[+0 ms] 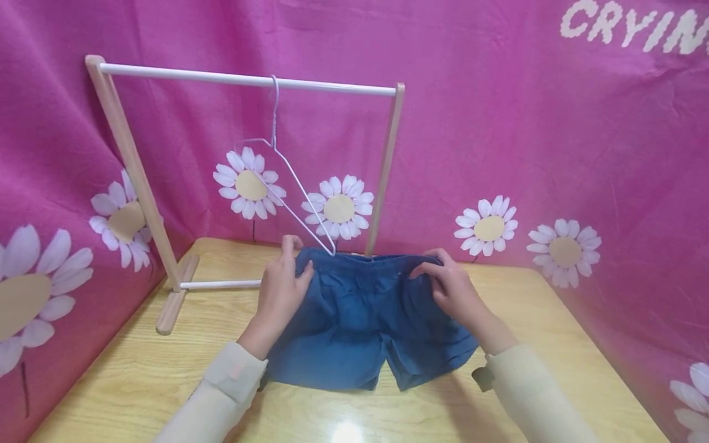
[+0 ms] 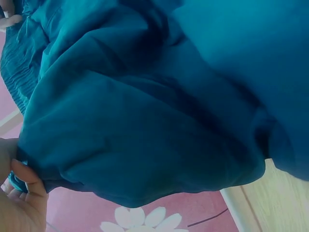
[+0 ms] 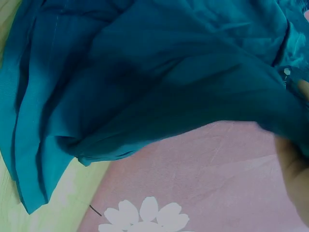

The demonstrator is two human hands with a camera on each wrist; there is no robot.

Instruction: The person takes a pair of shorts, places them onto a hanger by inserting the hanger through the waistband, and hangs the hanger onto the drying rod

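Note:
A pair of dark blue shorts (image 1: 354, 320) hangs spread between both hands, waistband up, above the wooden table. My left hand (image 1: 282, 283) pinches one end of the waistband; in the left wrist view the thumb and fingers of that hand (image 2: 26, 198) grip the cloth at its edge. At the other end of the waistband, my right hand (image 1: 451, 286) pinches the cloth, and part of this hand (image 3: 294, 179) shows at the right wrist view's edge. Just behind the waistband, near the left hand, is the lower corner of a thin wire hanger (image 1: 293, 172).
The hanger hooks over the white top bar (image 1: 221, 76) of a small rack with wooden posts (image 1: 130, 166). Its foot (image 1: 177, 295) stands on the table (image 1: 127, 375) at the left. A pink cloth with daisies (image 1: 526, 135) surrounds the table's back and sides.

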